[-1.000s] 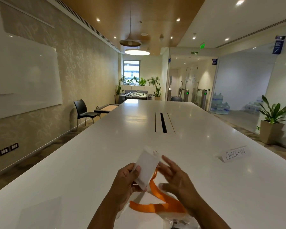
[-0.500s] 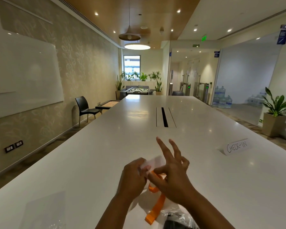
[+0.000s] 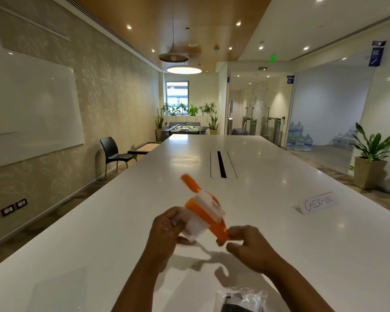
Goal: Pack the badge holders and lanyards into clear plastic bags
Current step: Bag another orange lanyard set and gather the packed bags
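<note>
Head view | left hand (image 3: 167,228) gripped badge holder (image 3: 195,226) | right hand (image 3: 245,244) pinched orange lanyard (image 3: 206,213) end | lanyard slanted up-left | plastic bag (image 3: 240,299) nearer right hand.

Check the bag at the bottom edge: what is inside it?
The clear bag on the table holds something dark, seen through the plastic. The frame edge cuts it off and glare hides detail, so what it is cannot be told.

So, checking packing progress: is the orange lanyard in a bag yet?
Out: the orange lanyard is wrapped around the badge holder, held above the table.
</note>
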Available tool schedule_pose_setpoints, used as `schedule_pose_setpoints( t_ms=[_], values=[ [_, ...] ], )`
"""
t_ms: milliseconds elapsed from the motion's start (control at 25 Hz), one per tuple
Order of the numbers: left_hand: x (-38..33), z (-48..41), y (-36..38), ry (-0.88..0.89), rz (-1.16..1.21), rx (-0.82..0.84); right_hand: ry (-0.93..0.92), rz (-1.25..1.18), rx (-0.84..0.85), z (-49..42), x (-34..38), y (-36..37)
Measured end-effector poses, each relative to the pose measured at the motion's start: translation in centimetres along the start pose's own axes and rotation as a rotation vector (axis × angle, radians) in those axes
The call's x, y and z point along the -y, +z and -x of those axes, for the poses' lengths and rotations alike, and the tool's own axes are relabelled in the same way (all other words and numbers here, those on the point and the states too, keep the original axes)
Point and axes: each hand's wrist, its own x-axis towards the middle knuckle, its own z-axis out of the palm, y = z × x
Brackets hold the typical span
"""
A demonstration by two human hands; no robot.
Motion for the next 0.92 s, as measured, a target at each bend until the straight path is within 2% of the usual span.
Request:
schedule_pose_setpoints(
  t_ms=[80, 160, 240, 360, 480, 600, 680, 760, 840, 920],
  values=[
    [0.4, -0.5, -0.7, 0.062, -0.061, -0.293, -0.031, -0.004, 0.121, 0.0, 0.1, 1.3],
    [1.4, -0.8, -1.8, 0.096, -0.315, -0.435, -0.044, -0.055, 0.152, 0.0, 1.1, 2.2],
    [2.5, -0.7, -2.5, 0.083, -0.626, -0.316, -0.058, -0.117, 0.118, -0.2, 2.6, 2.2],
    [3.0, -0.1, -1.7, 0.031, -0.755, 0.104, -0.056, -0.283, 0.056, -0.2, 4.0, 1.5],
    [2.3, 0.3, -0.3, -0.055, -0.599, 0.362, 0.033, -0.474, -0.024, 0.0, 3.0, 0.8],
    [1.7, 0.5, -0.4, -0.055, -0.379, 0.42, 0.033, -0.335, -0.189, -0.3, 1.3, 0.8],
    [1.6, 0.7, -0.4, -0.087, -0.24, 0.373, 0.031, -0.305, -0.214, -0.4, 0.8, 1.1],
    [1.8, 0.6, -0.4, -0.1, -0.123, 0.257, 0.033, -0.372, -0.104, -0.4, 0.7, 1.3],
    [1.9, 0.2, -0.3, -0.087, -0.099, 0.053, 0.063, -0.385, 0.023, -0.4, 0.6, 1.6],
    [1.9, -0.2, -0.1, -0.039, -0.168, -0.154, 0.053, -0.272, 0.048, -0.5, 0.6, 1.9]
  ],
)
